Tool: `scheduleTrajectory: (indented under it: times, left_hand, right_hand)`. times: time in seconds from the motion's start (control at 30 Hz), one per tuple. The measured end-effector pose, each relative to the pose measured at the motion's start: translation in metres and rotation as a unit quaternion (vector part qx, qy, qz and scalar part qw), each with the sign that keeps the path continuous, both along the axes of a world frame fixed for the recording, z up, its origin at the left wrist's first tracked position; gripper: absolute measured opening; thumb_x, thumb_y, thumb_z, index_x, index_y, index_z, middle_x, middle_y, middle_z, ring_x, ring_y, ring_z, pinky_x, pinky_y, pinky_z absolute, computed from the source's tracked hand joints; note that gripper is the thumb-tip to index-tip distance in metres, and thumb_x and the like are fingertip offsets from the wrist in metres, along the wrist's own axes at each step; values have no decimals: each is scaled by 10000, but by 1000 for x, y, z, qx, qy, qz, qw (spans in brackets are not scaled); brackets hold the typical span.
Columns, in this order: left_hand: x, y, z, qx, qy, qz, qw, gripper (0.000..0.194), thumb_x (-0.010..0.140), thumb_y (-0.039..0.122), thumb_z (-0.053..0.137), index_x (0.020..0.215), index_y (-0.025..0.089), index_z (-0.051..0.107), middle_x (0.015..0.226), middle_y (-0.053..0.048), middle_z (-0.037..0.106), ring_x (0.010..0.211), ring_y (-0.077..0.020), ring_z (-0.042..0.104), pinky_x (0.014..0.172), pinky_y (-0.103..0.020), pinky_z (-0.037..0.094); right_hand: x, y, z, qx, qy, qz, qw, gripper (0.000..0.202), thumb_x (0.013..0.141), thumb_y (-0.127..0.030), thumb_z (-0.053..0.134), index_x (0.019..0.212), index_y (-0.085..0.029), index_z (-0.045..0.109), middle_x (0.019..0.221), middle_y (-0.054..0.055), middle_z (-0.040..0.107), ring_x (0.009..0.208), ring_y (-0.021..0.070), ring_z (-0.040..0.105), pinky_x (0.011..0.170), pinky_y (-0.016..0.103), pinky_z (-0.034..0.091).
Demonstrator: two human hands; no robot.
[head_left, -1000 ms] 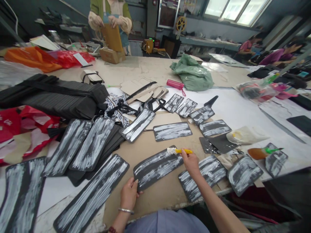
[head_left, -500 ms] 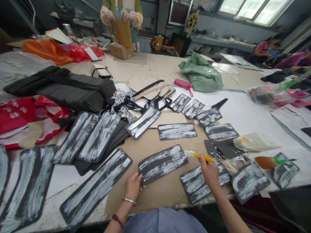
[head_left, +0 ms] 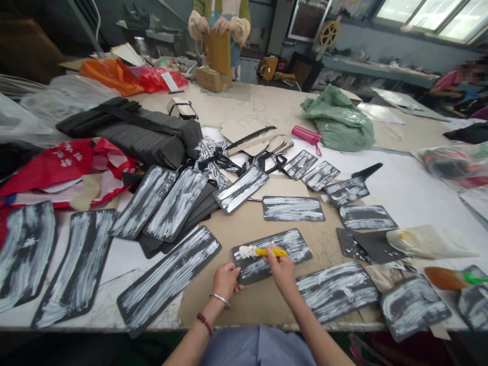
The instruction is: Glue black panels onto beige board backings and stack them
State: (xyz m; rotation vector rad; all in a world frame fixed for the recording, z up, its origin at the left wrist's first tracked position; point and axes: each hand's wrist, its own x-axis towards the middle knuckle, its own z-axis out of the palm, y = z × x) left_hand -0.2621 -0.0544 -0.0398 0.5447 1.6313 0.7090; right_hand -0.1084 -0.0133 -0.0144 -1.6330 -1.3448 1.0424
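My right hand [head_left: 280,267] grips the yellow handle of a brush [head_left: 269,252], whose bristles carry white paste and rest at the left end of a dark rectangular panel [head_left: 293,243]. White streaks cover much of that panel, which lies on brown cardboard [head_left: 213,300]. With thumb and fingers, my left hand [head_left: 227,279] pinches the panel's lower left corner. Just left lies a longer streaked panel [head_left: 171,277]. Another streaked panel [head_left: 339,292] is to the right, partly behind my right forearm. Beyond the held panel sits one more coated panel [head_left: 293,209].
Several more coated panels surround the cardboard. A strapped stack of dark panels [head_left: 148,133] stands at the back left, near a red bag [head_left: 49,170]. A green plastic bag [head_left: 339,122] and pink pouch [head_left: 306,134] lie farther back. Across the table, a person holds a brown piece [head_left: 218,51].
My right hand has carried the brush from the panel's right end to its left end. My left hand keeps its hold on the corner. The camera view has shifted left.
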Motion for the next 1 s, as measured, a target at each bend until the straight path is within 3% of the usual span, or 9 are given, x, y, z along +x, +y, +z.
scheduleTrajectory:
  times: [0.1, 0.23, 0.3, 0.43, 0.53, 0.63, 0.73, 0.83, 1.0]
  left_hand:
    - [0, -2, 0, 1, 5, 5, 1000, 256, 690, 269, 507, 508, 196, 342, 256, 79, 358, 310, -129, 521, 286, -146, 195]
    - [-1, -2, -3, -3, -9, -1, 1000, 254, 735, 230, 461, 512, 196, 343, 253, 75, 358, 326, -130, 530, 295, -152, 237]
    - [-3, -2, -4, -8, -22, -9, 1000, 224, 749, 221, 448, 539, 190, 375, 291, 64, 415, 341, -131, 538, 305, -163, 273]
    - [-8, 1, -5, -21, -43, -22, 999, 144, 777, 224, 419, 646, 171, 450, 443, 32, 548, 383, -127, 554, 345, -192, 347]
    - [-12, 3, -5, -32, -50, -38, 998, 157, 778, 222, 426, 635, 171, 465, 405, 24, 529, 370, -133, 533, 360, -209, 350]
    - [-14, 5, -6, -36, -51, -51, 997, 179, 760, 218, 465, 585, 181, 460, 324, 25, 478, 338, -138, 502, 363, -212, 324]
    - [-14, 5, -6, -37, -57, -51, 996, 198, 755, 220, 480, 561, 186, 457, 291, 27, 455, 318, -130, 479, 371, -207, 308]
    - [-13, 4, -3, -47, -76, -41, 995, 203, 764, 218, 460, 565, 180, 463, 291, 16, 457, 313, -127, 468, 375, -208, 304]
    - [-17, 6, 12, -77, -149, -11, 986, 134, 761, 226, 410, 675, 166, 494, 461, -9, 572, 418, -142, 547, 461, -242, 408]
  right_hand:
    - [48, 15, -2, 22, -84, -79, 993, 433, 732, -523, 476, 855, -131, 613, 821, 99, 660, 708, 211, 626, 695, 344, 493]
    - [91, 20, 18, 24, -207, -157, 965, 455, 729, -537, 452, 835, -133, 631, 722, 103, 662, 758, 257, 617, 708, 368, 466]
    - [82, 12, 30, 39, -199, -129, 971, 423, 745, -510, 452, 857, -142, 628, 789, 101, 661, 788, 243, 610, 728, 359, 463]
    - [27, -10, 41, 63, -90, 8, 994, 319, 770, -433, 479, 885, -170, 618, 930, 82, 628, 845, 204, 595, 764, 336, 471]
    - [-12, -16, 33, 54, -17, 68, 996, 276, 796, -389, 466, 905, -179, 607, 937, 75, 615, 824, 184, 596, 724, 318, 492]
    - [-31, -9, 20, 60, -21, 96, 993, 266, 797, -383, 464, 870, -173, 610, 901, 77, 619, 797, 184, 598, 709, 321, 493]
    - [-30, 1, 19, 96, -79, 75, 989, 268, 789, -389, 473, 834, -168, 617, 848, 77, 628, 797, 196, 592, 741, 350, 475]
    - [-18, 0, 30, 121, -92, 56, 987, 257, 794, -379, 475, 863, -171, 611, 880, 77, 623, 831, 194, 580, 780, 363, 463]
    - [1, -23, 44, 65, -37, 37, 997, 272, 802, -388, 469, 900, -165, 591, 932, 90, 608, 821, 190, 590, 740, 354, 503]
